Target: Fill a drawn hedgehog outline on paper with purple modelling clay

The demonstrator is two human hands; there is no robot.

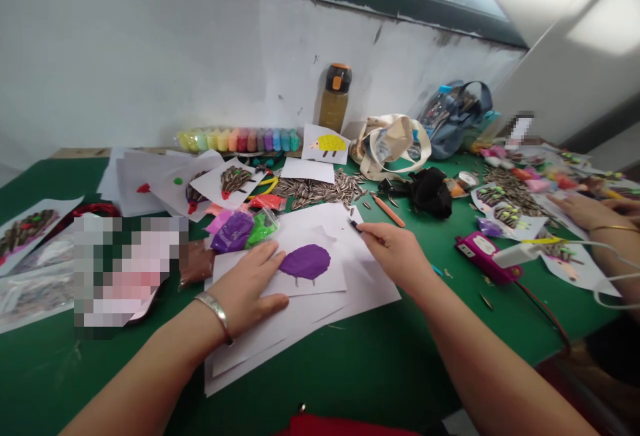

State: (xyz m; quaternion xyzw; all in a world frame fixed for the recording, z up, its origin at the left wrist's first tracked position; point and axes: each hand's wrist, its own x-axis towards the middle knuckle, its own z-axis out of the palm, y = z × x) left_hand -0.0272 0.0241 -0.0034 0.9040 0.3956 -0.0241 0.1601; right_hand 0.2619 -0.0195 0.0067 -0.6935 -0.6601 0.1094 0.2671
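Note:
My left hand (249,287) lies flat with fingers spread on a white sheet of paper (330,283), holding it down beside a flat purple clay shape (305,262) with small dark legs under it. My right hand (393,249) is closed in a pinch on a small dark sunflower seed (354,224) just right of and above the purple shape. More white sheets (280,349) lie stacked beneath. A pile of striped sunflower seeds (320,189) lies further back on the green table (380,363).
Bags of purple and green clay (243,229), a row of coloured clay pots (239,139), finished seed pictures (235,180), a bottle (335,97), bags (395,143), a pink device with cable (483,254). Another person's hands (595,213) work at the right.

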